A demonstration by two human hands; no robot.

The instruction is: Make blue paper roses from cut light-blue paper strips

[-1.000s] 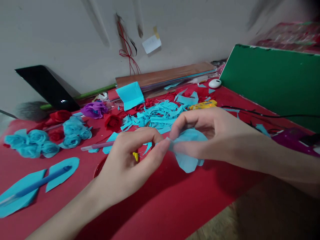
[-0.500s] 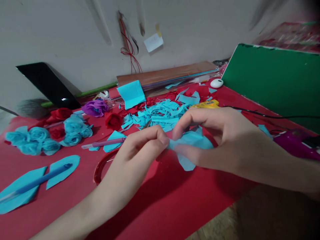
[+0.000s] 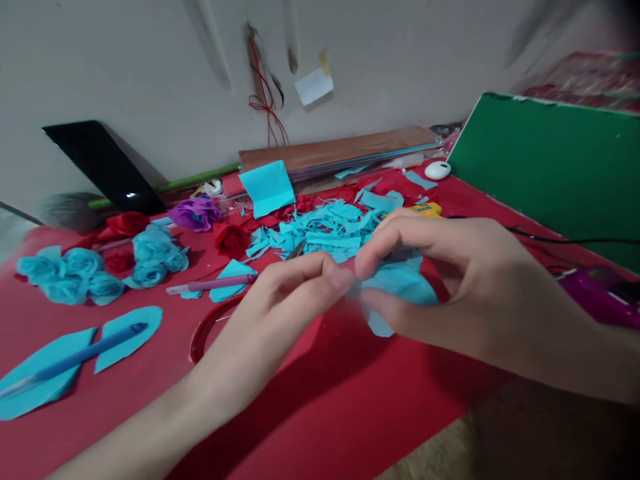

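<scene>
Left hand (image 3: 280, 303): grip narrower than a second ago, apparently pinching the blue paper's (image 3: 405, 280) left end; right hand (image 3: 493, 293) holds its neck above the near desk (image 3: 325, 400). End appears firmer.

Paper (image 3: 405, 283): light blue, thin, creased; broad part bunched and curved, edges loose, paler flap hanging below thumb of right hand (image 3: 450, 280); narrow end pinched between right thumb and finger, pointing toward left hand (image 3: 285, 307), blurred where fingertips meet; held up off table (image 3: 320, 413), partly hidden by right hand; left fingertips at narrow end, grip or mere touch unclear
</scene>
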